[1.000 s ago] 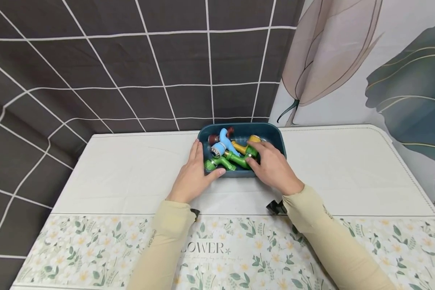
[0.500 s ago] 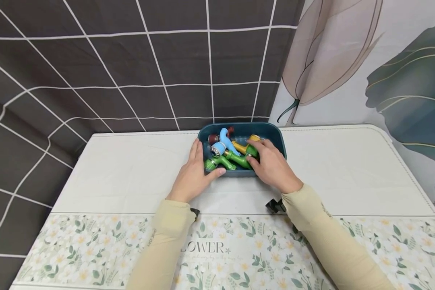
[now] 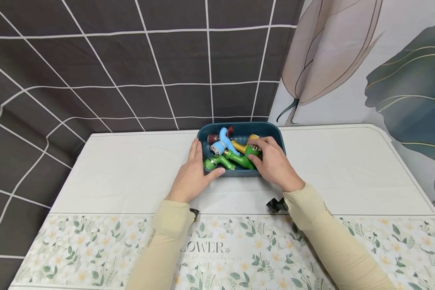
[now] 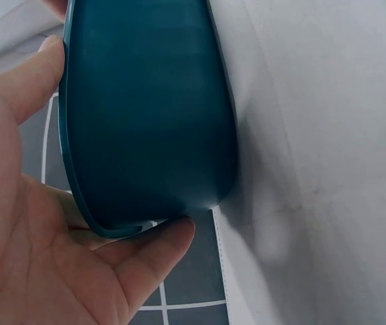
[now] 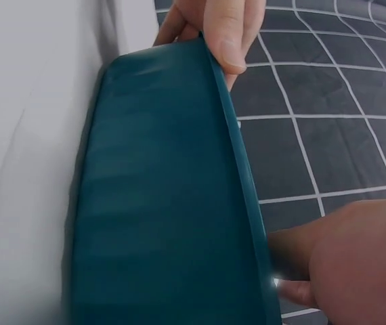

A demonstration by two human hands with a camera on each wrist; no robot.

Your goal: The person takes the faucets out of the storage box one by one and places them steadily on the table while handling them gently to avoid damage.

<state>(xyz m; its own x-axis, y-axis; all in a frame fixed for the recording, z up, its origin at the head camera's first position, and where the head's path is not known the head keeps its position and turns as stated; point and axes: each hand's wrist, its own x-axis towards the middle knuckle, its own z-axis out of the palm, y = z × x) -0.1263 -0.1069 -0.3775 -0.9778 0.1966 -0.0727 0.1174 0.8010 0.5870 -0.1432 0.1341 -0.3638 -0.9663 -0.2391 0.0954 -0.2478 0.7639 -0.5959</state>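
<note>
A dark teal plastic bin [image 3: 232, 173] holds several small toy-like water taps. My right hand [image 3: 275, 166] reaches over its right part and pinches the knob end of a green tap [image 3: 242, 161] between thumb and fingers. My left hand [image 3: 192, 177] rests at the near left corner, fingers straight along the end wall and thumb on the front rim. Inside the bin also lie a light blue tap [image 3: 225, 141], a second green tap [image 3: 221, 162], a yellow tap [image 3: 239, 147] and a dark red one [image 3: 213, 139]. Both wrist views show the bin's outer wall [image 4: 145, 115], which hides the taps.
The bin stands on a white table cover [image 3: 137, 173] near its back edge. A dark grid-patterned cloth [image 3: 130, 60] hangs right behind it. A printed floral band [image 3: 94, 249] crosses the front, and black wrist-camera mounts [image 3: 276, 206] jut out below the wrists.
The green tap's knob end has tilted up in my right hand, so its silvery end now shows. My right hand has shifted slightly; my left hand holds its place.
</note>
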